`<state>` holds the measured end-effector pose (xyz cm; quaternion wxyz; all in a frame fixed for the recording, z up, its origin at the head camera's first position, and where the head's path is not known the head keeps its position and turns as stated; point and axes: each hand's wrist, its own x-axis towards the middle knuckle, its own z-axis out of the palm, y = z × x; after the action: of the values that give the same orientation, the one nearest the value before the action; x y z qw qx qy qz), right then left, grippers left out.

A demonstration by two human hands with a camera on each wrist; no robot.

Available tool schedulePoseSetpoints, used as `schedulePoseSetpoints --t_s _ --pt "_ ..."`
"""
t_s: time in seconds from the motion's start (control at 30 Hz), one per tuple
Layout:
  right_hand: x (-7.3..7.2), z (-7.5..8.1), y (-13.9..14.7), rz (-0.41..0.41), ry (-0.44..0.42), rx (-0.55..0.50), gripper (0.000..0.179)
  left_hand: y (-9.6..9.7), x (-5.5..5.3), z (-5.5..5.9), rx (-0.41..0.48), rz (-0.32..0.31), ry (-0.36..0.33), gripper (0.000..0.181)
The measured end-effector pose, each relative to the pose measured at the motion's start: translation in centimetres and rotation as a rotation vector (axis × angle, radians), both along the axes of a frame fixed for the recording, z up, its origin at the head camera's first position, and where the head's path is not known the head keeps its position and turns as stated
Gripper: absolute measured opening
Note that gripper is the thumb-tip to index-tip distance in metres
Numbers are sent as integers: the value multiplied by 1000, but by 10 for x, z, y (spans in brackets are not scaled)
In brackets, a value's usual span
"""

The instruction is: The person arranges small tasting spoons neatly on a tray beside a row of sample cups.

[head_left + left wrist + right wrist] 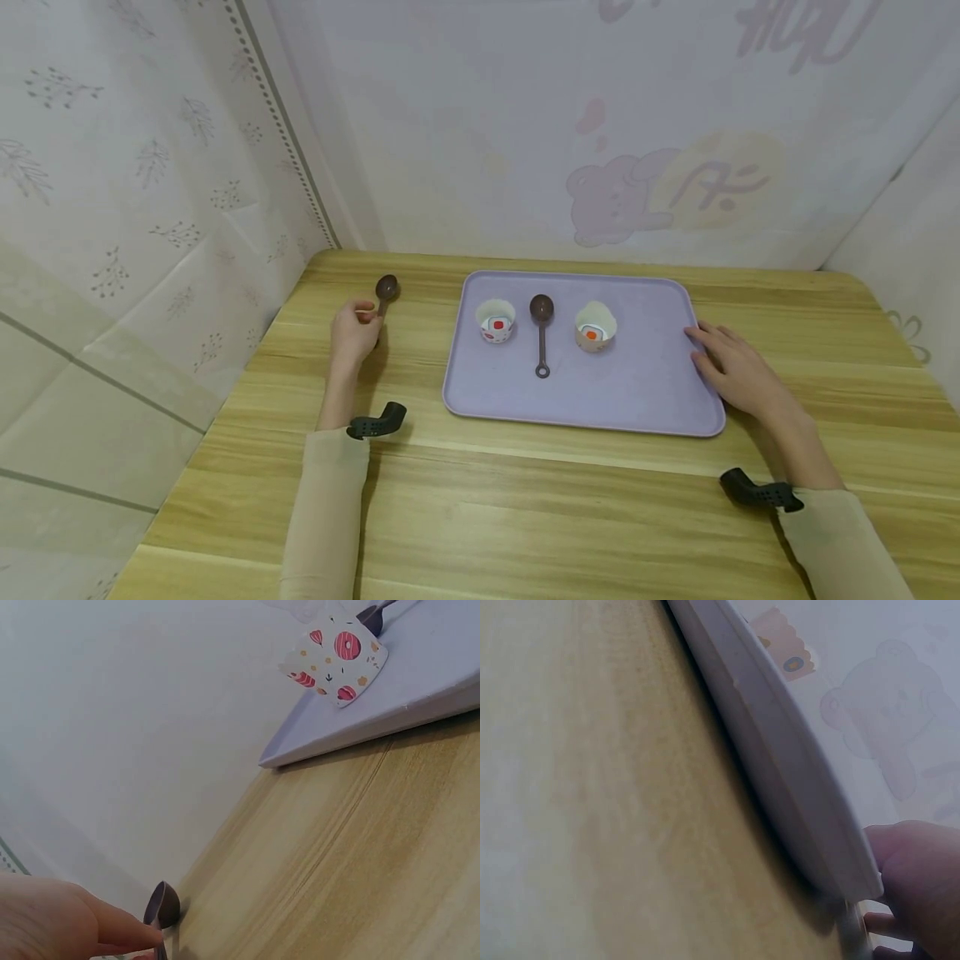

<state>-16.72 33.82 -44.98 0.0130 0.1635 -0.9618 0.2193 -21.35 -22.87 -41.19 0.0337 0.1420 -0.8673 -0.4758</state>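
Observation:
A brown round-bowled scoop is on the table left of the tray. My left hand pinches its handle between thumb and fingers; the left wrist view shows the scoop's bowl beyond the fingertips. At the lilac tray, my right hand rests against the right rim with its fingers fairly straight. On the tray a second brown scoop lies between two paper cups. The left cup holds a small piece with a red mark, the right cup one with an orange mark.
The wooden table carries the tray near its back edge. A pale printed curtain hangs behind, and another patterned cloth hangs along the left side. A black strap mount sits on each wrist.

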Motion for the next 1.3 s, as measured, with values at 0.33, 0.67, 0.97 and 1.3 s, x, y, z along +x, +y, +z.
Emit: schedulePoseSetpoints --t_s 0.33,0.67,0.97,1.3 --pt "1 1 0 8 4 -17 49 -4 -2 -4 -30 -18 5 35" --pt "1 1 0 7 11 -17 48 -7 -1 -8 -28 -47 -1 28" --pt "0 0 0 13 16 -23 48 -9 -2 -7 -38 -43 -8 30" --pt "0 -1 1 4 11 -3 48 -9 -2 -10 -58 -30 10 28"
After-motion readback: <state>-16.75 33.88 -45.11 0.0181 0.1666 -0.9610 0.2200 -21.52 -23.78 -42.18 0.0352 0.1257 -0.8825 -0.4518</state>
